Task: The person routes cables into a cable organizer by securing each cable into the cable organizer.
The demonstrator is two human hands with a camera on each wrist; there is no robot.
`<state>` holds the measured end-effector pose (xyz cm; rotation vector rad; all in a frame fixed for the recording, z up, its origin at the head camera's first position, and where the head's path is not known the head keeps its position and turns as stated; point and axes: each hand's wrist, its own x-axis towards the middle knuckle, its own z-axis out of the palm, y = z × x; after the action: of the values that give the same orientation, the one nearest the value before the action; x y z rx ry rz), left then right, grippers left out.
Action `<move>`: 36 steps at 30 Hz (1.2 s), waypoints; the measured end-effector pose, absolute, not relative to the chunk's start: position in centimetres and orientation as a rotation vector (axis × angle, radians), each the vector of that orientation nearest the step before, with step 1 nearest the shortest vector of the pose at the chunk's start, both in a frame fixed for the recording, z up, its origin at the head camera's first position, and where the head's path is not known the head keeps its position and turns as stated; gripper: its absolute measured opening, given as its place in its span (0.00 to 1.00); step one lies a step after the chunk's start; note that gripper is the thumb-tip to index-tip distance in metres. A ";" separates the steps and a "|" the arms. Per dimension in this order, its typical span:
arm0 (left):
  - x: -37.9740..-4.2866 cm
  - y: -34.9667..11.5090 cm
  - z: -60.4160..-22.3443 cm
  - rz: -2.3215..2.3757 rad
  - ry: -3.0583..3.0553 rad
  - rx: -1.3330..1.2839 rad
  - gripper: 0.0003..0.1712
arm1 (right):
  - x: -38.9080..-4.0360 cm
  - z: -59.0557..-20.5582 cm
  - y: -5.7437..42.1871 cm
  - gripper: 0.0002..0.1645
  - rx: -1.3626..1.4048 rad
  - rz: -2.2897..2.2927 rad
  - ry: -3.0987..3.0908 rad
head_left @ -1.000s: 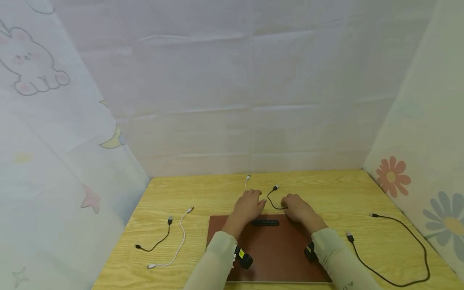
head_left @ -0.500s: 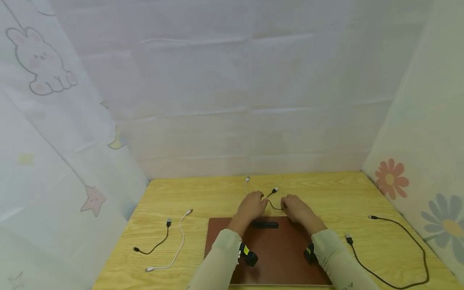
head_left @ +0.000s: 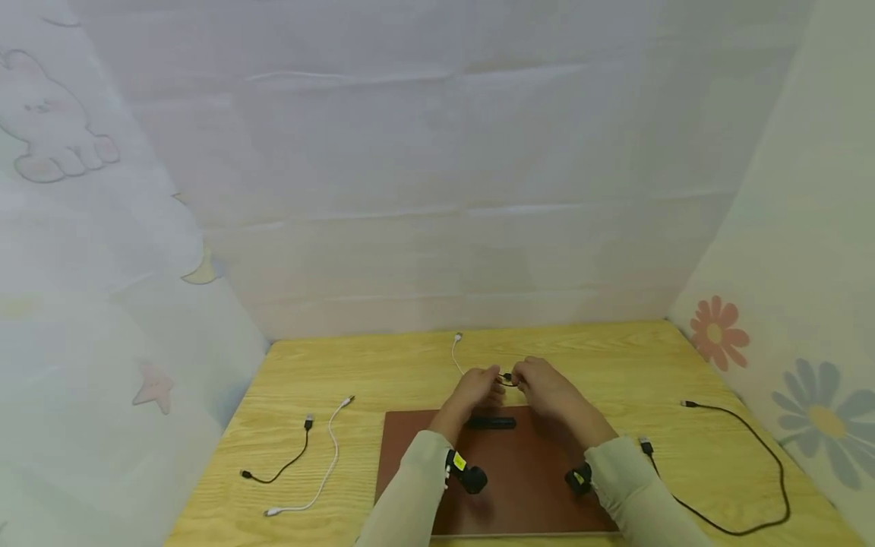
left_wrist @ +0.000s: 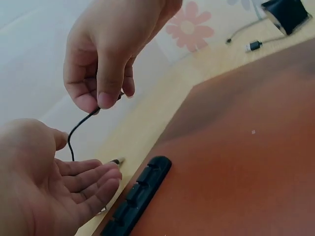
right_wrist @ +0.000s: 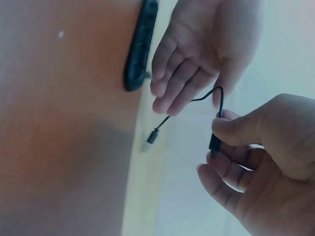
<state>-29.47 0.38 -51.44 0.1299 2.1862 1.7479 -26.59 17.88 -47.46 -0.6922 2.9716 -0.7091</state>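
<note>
In the head view, both hands meet above the far edge of a brown mat (head_left: 519, 486). My right hand (right_wrist: 275, 147) pinches one plug of a short black USB cable (right_wrist: 215, 141) between thumb and fingers. From there the cord bends over to my left hand (left_wrist: 39, 187), whose fingers reach out fairly straight with the palm showing. The cord passes behind those fingers, partly hidden, and its other plug (right_wrist: 151, 137) shows beyond the fingertips. A black slotted cable holder (left_wrist: 140, 196) lies on the mat, just under the left hand.
A white cable (head_left: 454, 349) lies behind the left hand. On the table's left are a short black cable (head_left: 297, 456) and a white cable (head_left: 333, 452). A longer black cable (head_left: 772, 448) curves along the right side. Fabric walls enclose the table (head_left: 355, 357).
My right hand has moved left, close to my left hand, bringing the black cable's end along. The left hand has turned, and the cable's far plug has been drawn in toward the hands.
</note>
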 end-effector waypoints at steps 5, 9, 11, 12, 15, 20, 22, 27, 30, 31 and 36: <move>-29.6 0.2 -51.1 1.888 2.035 0.095 0.21 | -25.3 -46.4 17.3 0.11 -0.824 -0.698 2.929; -29.9 0.1 -50.7 1.984 1.932 0.075 0.18 | -24.5 -45.8 16.9 0.15 -0.914 -0.742 2.870; -30.0 0.1 -50.5 2.018 1.904 0.068 0.19 | -24.3 -45.6 16.9 0.16 -0.932 -0.773 2.851; -30.0 0.1 -50.4 2.029 1.890 0.066 0.19 | -24.1 -45.6 16.9 0.16 -0.937 -0.789 2.840; -30.2 0.1 -50.2 2.063 1.846 0.033 0.18 | -23.8 -45.6 17.0 0.17 -0.947 -0.808 2.824; -30.4 0.0 -50.1 2.126 1.800 -0.059 0.14 | -23.0 -45.4 17.4 0.19 -1.005 -0.781 2.807; -30.5 0.0 -50.0 2.146 1.805 -0.077 0.14 | -22.8 -45.3 17.5 0.19 -1.028 -0.784 2.795; -30.6 0.0 -49.7 2.152 1.820 -0.051 0.15 | -22.1 -45.3 17.8 0.16 -0.979 -0.811 2.764; -30.6 0.1 -49.7 2.146 1.809 -0.027 0.16 | -21.7 -45.4 18.2 0.14 -0.912 -0.816 2.739; -30.6 0.1 -49.7 2.148 1.800 -0.022 0.16 | -21.6 -45.5 18.3 0.14 -0.899 -0.811 2.733; -30.6 0.1 -49.6 2.153 1.805 0.024 0.17 | -21.3 -45.6 18.9 0.14 -0.904 -0.805 2.737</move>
<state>-30.64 0.10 -49.60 0.0243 1.8048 2.1535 -21.26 18.86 -45.58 -0.9042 2.7371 -0.8045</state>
